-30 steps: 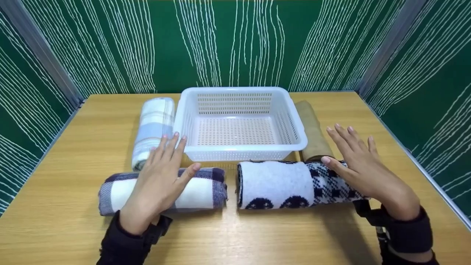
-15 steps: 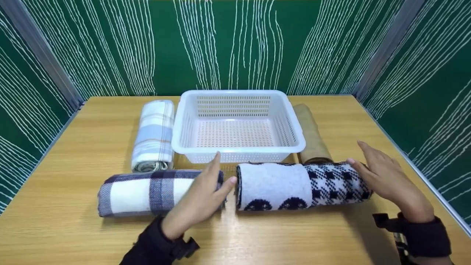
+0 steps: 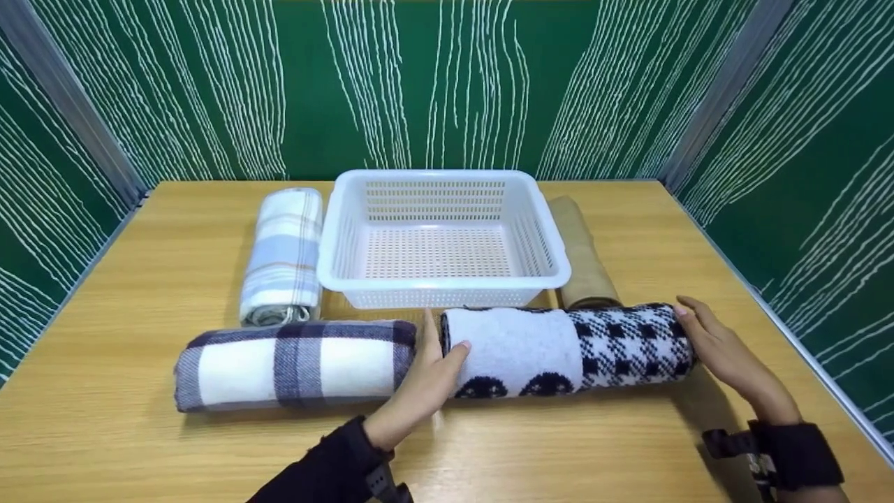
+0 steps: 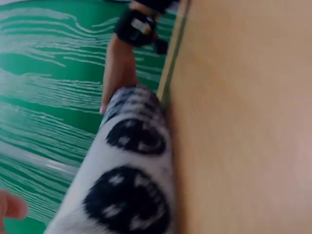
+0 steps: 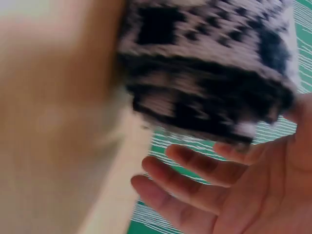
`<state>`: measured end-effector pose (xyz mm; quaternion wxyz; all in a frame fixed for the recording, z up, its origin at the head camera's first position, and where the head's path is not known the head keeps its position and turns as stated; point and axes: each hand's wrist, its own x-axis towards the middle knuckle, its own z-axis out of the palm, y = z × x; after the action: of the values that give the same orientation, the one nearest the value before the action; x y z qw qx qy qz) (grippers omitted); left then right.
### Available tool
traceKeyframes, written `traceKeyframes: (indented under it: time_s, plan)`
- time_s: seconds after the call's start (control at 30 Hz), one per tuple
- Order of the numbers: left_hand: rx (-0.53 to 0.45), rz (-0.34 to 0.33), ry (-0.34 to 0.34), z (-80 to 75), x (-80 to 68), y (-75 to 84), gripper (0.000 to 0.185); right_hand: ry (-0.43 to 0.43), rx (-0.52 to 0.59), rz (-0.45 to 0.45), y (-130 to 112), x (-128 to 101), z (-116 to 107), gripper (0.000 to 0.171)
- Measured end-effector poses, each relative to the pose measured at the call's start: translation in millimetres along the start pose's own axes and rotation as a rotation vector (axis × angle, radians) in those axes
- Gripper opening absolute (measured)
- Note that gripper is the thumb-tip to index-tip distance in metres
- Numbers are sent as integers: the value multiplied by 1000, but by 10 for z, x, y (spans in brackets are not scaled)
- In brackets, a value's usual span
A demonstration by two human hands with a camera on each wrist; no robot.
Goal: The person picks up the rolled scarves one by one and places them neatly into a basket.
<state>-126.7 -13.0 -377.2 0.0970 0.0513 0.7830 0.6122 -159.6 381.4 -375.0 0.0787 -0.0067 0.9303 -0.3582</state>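
A rolled black-and-white patterned towel (image 3: pixel 559 349) lies across the wooden table (image 3: pixel 126 454), just in front of a white perforated basket (image 3: pixel 440 283). My left hand (image 3: pixel 431 360) touches the roll's left end, thumb on its front face and fingers in the gap beside a plaid roll. Against the roll's right end rests my right hand (image 3: pixel 712 342), fingers straight. The left wrist view looks along the roll (image 4: pixel 126 185) to the right hand (image 4: pixel 117 68) at the far end. In the right wrist view, the spread fingers (image 5: pixel 195 170) lie under the roll's end (image 5: pixel 204 73).
A navy-and-white plaid roll (image 3: pixel 293 363) lies left of the patterned one. A pale blue plaid roll (image 3: pixel 283 255) sits left of the basket, a tan roll (image 3: pixel 583 258) to its right. Green walls close in the table's back and sides.
My left hand left the plaid roll and moved right to the patterned roll's left end. My right hand slid off the roll's top to its right end.
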Motion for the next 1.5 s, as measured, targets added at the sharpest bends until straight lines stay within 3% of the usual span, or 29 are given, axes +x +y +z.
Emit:
traceKeyframes:
  time_s: [0.13, 0.27, 0.7, 0.9, 1.03, 1.33, 1.5]
  plan:
    - [-172, -133, 59, 82, 20, -16, 86, -31, 121, -9, 16, 10, 71, 71]
    - [-257, -218, 79, 129, 33, -32, 84, -35, 190, -14, -3, 39, 125, 69]
    - [-271, -200, 110, 246, 85, -138, 84, -77, 499, 13, 37, 61, 202, 63]
    - [-226, -205, 57, 232, 91, -152, 86, -105, 615, 89, 64, 105, 237, 57]
    - [-249, -214, 49, 232, 96, -150, 86, -105, 692, 135, 85, 121, 268, 50]
    - [-308, -249, 100, 263, 104, -129, 84, -103, 816, 169, 95, 84, 278, 37]
    - [-322, -256, 109, 257, 90, -120, 85, -100, 835, 121, 70, 49, 240, 29]
